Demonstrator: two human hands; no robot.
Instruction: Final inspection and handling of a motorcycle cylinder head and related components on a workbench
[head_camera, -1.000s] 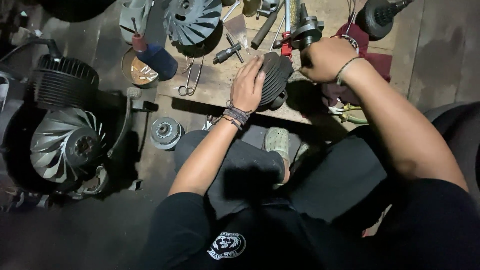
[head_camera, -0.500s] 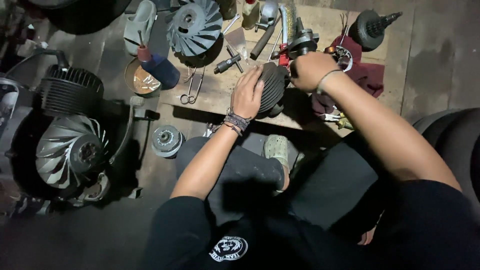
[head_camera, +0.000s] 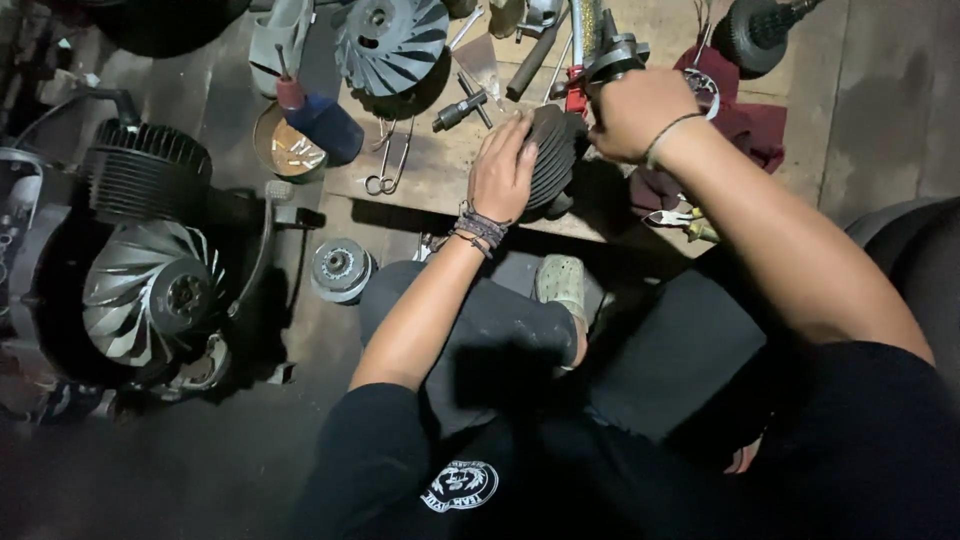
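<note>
Two hands at work over a low wooden board on the floor. Largest item: engine at far left, finned cylinder on top, bladed fan facing up. Second bladed fan at the board's far edge, upright against other parts. Dark red cloth at the board's right end, partly under the right forearm. Ribbed black cylinder near the board's middle, lying tilted on its side, fins towards the camera. Left hand laid flat on the cylinder, fingers spread and curved over the fins, pressing rather than gripping. Right hand just beside the cylinder's upper right, closed in a fist around a metal tool; tool's lower end hidden by the hand, contact with the cylinder not discernible. Blue can with red spout left of the board, beside a round tin. Small round metal part on the floor below. Pliers on the board's left part. Second pliers at the board's near right edge.
</note>
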